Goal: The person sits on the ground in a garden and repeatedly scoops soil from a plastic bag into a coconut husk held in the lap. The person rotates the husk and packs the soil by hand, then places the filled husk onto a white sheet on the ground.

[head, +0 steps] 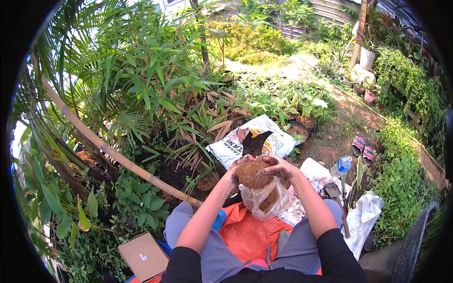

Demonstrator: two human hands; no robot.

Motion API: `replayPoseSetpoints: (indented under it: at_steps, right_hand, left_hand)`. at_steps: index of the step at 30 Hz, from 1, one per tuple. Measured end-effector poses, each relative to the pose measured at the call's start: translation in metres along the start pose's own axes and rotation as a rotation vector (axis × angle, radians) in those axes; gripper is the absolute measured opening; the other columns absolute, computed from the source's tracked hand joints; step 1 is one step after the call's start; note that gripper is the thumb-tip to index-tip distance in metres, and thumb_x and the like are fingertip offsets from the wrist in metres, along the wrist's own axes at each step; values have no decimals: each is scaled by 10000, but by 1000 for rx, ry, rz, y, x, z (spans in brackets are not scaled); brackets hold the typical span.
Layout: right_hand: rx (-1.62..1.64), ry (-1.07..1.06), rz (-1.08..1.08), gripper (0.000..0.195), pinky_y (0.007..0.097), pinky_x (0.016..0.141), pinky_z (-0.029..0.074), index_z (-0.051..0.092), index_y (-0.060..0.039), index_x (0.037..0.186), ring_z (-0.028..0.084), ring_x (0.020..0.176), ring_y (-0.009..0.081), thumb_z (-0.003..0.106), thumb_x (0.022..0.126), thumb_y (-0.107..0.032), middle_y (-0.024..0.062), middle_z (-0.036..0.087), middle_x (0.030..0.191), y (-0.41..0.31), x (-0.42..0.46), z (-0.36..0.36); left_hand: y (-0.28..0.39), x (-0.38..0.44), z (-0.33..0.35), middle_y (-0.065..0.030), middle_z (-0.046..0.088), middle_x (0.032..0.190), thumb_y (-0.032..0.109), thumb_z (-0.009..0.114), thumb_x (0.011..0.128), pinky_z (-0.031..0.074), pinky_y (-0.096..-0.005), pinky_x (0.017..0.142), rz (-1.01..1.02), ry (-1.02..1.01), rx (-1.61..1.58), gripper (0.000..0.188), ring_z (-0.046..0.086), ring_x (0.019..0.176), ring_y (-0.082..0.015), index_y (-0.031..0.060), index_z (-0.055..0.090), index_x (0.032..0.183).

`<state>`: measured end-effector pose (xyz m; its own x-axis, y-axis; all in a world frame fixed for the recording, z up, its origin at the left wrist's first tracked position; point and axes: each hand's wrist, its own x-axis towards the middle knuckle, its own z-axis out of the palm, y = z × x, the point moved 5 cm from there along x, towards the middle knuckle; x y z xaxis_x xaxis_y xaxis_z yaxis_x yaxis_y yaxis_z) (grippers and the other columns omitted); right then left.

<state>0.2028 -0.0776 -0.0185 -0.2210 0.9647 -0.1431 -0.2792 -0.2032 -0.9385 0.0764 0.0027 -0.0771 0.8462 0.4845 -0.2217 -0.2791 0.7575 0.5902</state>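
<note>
Between my two hands is a rounded clump of brown coconut fibre (255,175). My left hand (238,169) grips its left side, and my right hand (280,167) curves over its right side with the fingers on the fibre. Just below the clump, a clear plastic bag (269,207) with more brown fibre inside sits above my lap; whether it rests on anything is hard to tell. Beyond my hands lies a torn white sack (231,145) of dark soil (255,142), printed with writing. An orange sheet (244,233) spreads between my legs.
At the right are a small trowel (334,194), a plastic bottle (342,165), a white plastic sack (362,219) and a pair of sandals (363,149). A cardboard box (144,256) stands at lower left. A long bamboo pole (116,150) slants along the left, before dense plants.
</note>
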Motion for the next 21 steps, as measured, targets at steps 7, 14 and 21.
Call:
replayPoseSetpoints:
  at_steps: [7,14,21]
  right_hand:
    - [95,132,-67,618,315,822,430,434,12,1182,529,982,188,716,658,-153,93,530,1090,-7,-3,-5]
    - [156,428,-181,586,329,859,417,471,6,1145,537,970,184,717,658,-208,91,565,1045,-16,2,-16]
    - [182,608,-222,585,321,818,441,445,19,1153,553,945,174,713,677,-191,93,564,1039,4,2,-59]
  left_hand:
    - [-15,-9,27,-85,535,1163,352,323,907,461,-375,849,80,132,51,431,552,1008,-217,63,454,1199]
    - [1,-6,2,-63,601,834,248,440,898,415,-316,561,618,298,825,254,533,637,-196,23,503,998]
    - [30,-36,62,-145,566,618,228,523,844,427,-341,502,604,457,1585,180,569,565,-265,53,556,877]
